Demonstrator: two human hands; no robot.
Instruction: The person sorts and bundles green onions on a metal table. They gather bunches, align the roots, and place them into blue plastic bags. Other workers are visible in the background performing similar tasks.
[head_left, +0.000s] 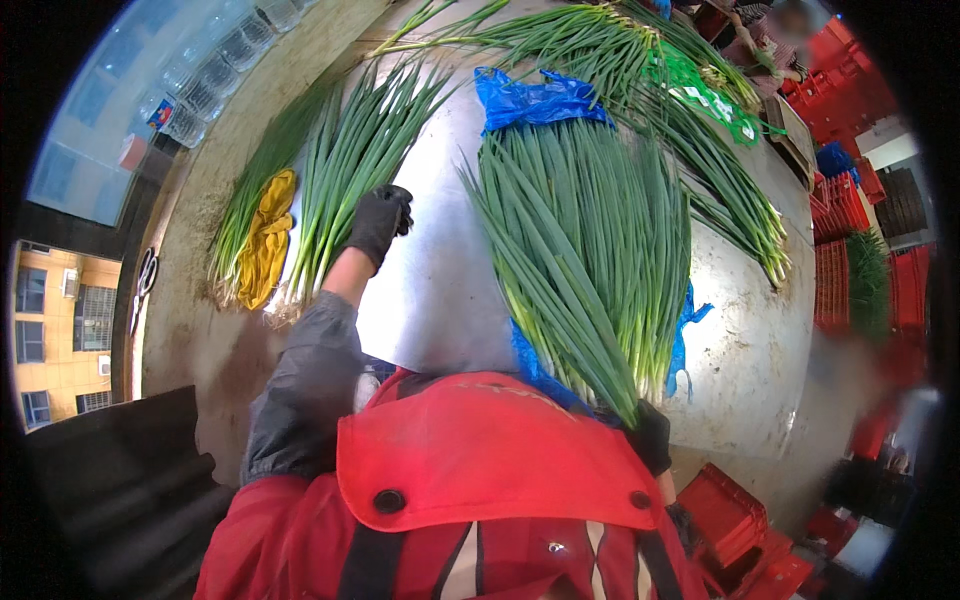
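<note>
My left hand (379, 225), in a black glove, is above the metal tabletop, just right of a bundle of green onions (349, 180). Its fingers are curled, and I cannot tell whether anything is between them. My right hand (651, 439), also gloved in black, is low by my red apron, at the lower end of a few long green leaves (559, 277); its fingers are mostly hidden. Those leaves lie slantwise over a large pile of green onions (600, 195) on blue plastic (686, 337). More blue plastic (536, 101) covers the pile's far end.
A yellow cloth (268, 240) lies on green onions at the left. Scissors (146, 274) are near the window, with water bottles (217, 71) beyond. More green onions (720, 165) and green netting (705, 94) are at the far right. A person (765, 45) is beyond them; red crates (724, 514) stand below right.
</note>
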